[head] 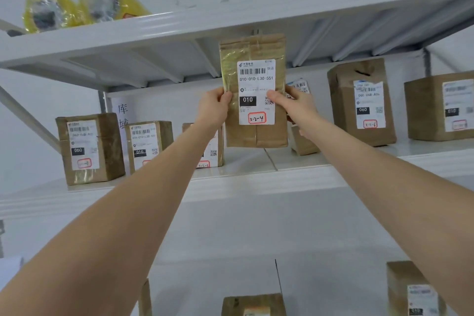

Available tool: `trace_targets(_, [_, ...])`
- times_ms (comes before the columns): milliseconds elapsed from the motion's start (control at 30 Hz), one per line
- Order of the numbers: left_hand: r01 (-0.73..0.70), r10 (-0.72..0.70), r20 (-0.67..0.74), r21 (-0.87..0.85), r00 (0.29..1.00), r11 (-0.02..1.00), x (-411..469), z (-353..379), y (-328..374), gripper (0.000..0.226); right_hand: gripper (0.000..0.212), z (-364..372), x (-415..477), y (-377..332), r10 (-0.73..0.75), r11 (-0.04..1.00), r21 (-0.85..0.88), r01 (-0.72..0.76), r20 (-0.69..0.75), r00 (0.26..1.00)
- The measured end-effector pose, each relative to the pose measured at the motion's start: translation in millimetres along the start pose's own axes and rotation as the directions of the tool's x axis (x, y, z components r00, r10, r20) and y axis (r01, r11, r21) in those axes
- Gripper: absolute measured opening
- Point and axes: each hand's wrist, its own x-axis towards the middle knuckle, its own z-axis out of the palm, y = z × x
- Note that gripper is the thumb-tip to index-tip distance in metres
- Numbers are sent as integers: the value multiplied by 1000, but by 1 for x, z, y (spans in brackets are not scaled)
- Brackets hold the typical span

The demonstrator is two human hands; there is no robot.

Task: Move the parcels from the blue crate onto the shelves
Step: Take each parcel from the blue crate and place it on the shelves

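Observation:
A tall flat brown parcel (254,49) with a white label marked 010 and 3-2-4 stands upright over the middle shelf (256,177). My left hand (214,108) grips its left edge and my right hand (298,105) grips its right edge, thumb across the label. The parcel's bottom edge is at or just above the shelf board; I cannot tell whether it touches. Its top nearly reaches the underside of the upper shelf (230,20). The blue crate is out of view.
More brown labelled parcels stand on the middle shelf: two at the left (89,147) (148,143), one behind my left arm (209,151), a small one behind my right hand (304,142), two at the right (363,102) (440,106). Yellow-wrapped rolls (84,4) lie on the upper shelf. Parcels (252,304) sit on a lower shelf.

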Motion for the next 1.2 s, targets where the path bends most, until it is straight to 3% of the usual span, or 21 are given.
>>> trace_targets(167, [-30,31,5,-54,1000,998,20,9,3,20,20,-4,15,-12,-75,987,-147,64,-73,994])
trace_targets(300, [-13,15,12,-105,1000,994,27,18,1,19,26,-7,16,-18,-17,981,-194,3,-71,997])
trace_targets(500, [-13,16,26,-127,1000,992,28,18,-8,18,19,-1,15,-8,42,992,-118,-51,-81,996])
trace_targets(667, [52,-49,25,-140,998,989,23,19,-8,25,23,-4,18,-2,4,966,-258,-29,-98,995])
trace_targets(800, [105,-104,20,-87,994,991,11,20,-15,30,24,-5,10,7,33,965,-258,-46,-55,998])
trace_targets(1000, [165,-164,15,-36,986,986,0,18,-19,36,24,-1,5,17,-50,934,-356,33,-38,998])
trace_targets(1200, [198,-198,7,-38,980,980,-11,21,-27,35,25,2,-4,20,-158,809,-578,105,-42,987])
